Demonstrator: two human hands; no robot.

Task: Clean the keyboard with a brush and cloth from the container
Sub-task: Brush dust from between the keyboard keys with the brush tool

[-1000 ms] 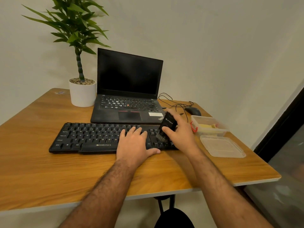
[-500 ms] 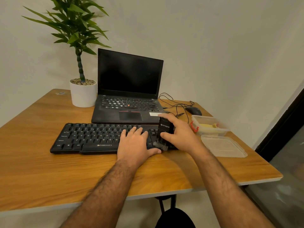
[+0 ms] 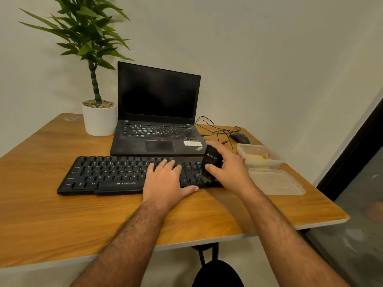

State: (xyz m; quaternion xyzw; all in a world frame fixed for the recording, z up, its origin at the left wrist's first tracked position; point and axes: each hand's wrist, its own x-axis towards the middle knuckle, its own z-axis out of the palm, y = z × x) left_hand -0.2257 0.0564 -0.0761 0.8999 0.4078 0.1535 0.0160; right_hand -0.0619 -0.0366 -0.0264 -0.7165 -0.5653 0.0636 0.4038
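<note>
Keyboard [image 3: 116, 175]: flat black plastic; bristled brush [image 3: 210, 162].

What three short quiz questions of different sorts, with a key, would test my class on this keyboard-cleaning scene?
1. True or false: the left hand lies flat on the keyboard.
2. Which end of the keyboard is the brush working on? A) the end by the plant pot B) the middle C) the end by the container
3. Fill in: the lid lies on the table, just in front of the open ____.

Key
1. True.
2. C: the right hand grips the brush with its bristles on the keys nearest the container.
3. container.
</note>
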